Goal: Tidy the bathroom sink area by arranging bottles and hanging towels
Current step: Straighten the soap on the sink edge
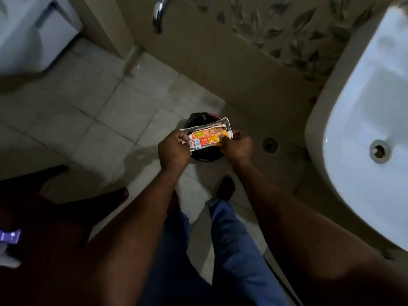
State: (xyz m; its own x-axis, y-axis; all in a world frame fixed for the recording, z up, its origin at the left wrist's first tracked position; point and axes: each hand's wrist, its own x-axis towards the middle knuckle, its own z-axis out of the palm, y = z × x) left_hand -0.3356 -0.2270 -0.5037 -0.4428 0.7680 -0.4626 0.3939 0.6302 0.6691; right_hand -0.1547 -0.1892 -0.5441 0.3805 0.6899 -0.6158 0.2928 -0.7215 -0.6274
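Note:
An orange and white flattened packet (207,136) is stretched between both hands at the middle of the view. My left hand (174,149) pinches its left end and my right hand (238,146) pinches its right end. Directly below the packet stands a small bin (205,156) lined with a black bag, on the tiled floor. The white sink basin (371,120) fills the right side, with its drain hole visible. No bottles or towels show in this view.
A floor drain (269,145) lies right of the bin. A chrome pipe (159,14) hangs from the wall at the top. A white fixture (33,34) sits at the upper left. My legs in blue trousers (229,239) stand below the bin.

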